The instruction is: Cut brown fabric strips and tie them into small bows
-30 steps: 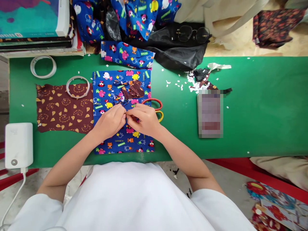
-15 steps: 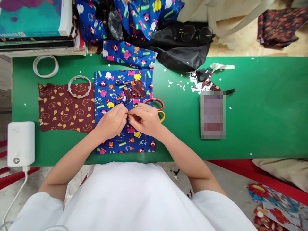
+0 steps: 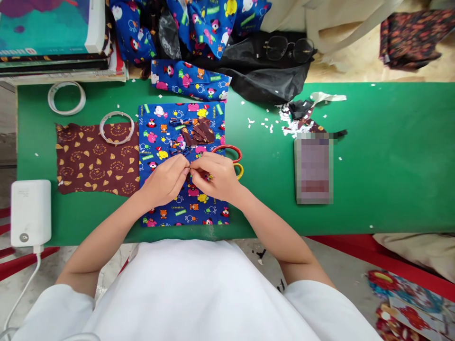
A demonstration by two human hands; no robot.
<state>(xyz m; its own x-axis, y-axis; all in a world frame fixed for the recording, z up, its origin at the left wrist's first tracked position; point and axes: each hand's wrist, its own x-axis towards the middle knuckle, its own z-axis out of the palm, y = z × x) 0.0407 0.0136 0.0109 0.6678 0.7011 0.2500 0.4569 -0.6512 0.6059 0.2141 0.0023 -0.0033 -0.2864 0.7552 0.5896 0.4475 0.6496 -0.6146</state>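
Observation:
My left hand and my right hand meet fingertip to fingertip over a blue cartoon-print cloth spread on the green table. Both hands pinch a tiny piece between them that I cannot make out. Just beyond my fingers lies a small heap of brown and blue fabric strips. The red and yellow handles of scissors stick out from behind my right hand.
A brown patterned cloth lies left of the blue one, with two tape rings. A phone and a heap of scraps lie to the right. Books, glasses, a black bag and a white charger line the edges.
My hands stay pinched together at the same spot; only the fingers shift slightly. The view has moved a little.

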